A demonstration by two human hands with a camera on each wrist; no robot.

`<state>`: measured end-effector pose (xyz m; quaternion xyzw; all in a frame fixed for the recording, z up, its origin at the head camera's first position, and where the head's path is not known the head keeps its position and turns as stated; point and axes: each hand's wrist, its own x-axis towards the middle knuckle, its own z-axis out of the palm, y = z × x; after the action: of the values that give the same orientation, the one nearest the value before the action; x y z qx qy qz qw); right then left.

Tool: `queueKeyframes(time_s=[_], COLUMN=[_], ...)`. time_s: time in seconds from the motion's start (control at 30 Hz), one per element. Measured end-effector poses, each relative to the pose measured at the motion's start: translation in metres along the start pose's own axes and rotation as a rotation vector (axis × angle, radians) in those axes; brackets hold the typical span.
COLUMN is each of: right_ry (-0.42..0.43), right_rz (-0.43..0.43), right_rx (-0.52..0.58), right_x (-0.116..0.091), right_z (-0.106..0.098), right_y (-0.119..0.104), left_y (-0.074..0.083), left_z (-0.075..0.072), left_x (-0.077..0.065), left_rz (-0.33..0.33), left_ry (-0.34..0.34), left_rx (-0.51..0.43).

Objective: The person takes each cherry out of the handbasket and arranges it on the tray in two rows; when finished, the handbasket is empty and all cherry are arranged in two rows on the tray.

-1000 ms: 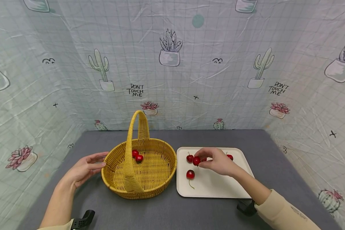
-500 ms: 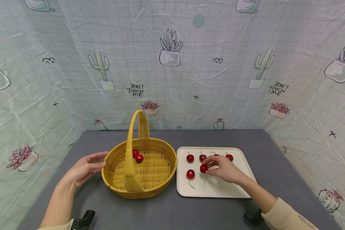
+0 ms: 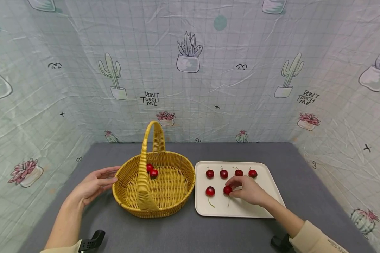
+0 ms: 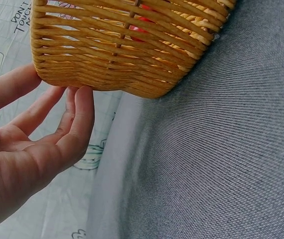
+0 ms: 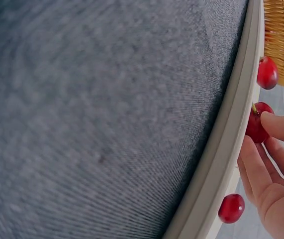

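A yellow wicker basket (image 3: 177, 203) with a tall handle stands left of centre, two red cherries (image 3: 153, 173) inside it. The fingertips of my left hand (image 3: 93, 184) touch the basket's left side; in the left wrist view that hand (image 4: 42, 144) has its fingers extended against the woven wall. Over the cream tray (image 3: 247, 211), my right hand (image 3: 250, 189) pinches a cherry (image 3: 227, 190) between thumb and fingers, its stem hanging toward the front. In the right wrist view the pinched cherry (image 5: 256, 128) appears low, by the tray's rim.
Several cherries line the tray's back, one cherry (image 3: 210, 174) at the left end and another (image 3: 252, 173) at the right. A single cherry (image 3: 210, 191) lies left of my right hand. Grey cloth (image 3: 190, 235) covers the table; a printed curtain (image 3: 190, 91) surrounds it.
My right hand has moved right and toward the front with the pinched cherry, lowering it beside the front-left cherry. The back row is uncovered now. My left hand and the basket stay put.
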<state>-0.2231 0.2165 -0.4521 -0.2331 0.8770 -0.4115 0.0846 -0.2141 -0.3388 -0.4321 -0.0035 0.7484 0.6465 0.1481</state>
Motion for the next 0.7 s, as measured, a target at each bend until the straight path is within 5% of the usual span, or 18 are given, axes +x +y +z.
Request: queueKeyframes(time_s=[0.7], right_ry=[-0.026], right_rz=[-0.016], right_rx=[0.03], right_x=[0.0019], right_z=[-0.0041], right_y=[-0.0024], left_y=[-0.0016], left_z=[-0.0011], left_x=[0.0003], left_rz=[0.009], left_ry=[-0.004], left_rx=[-0.005])
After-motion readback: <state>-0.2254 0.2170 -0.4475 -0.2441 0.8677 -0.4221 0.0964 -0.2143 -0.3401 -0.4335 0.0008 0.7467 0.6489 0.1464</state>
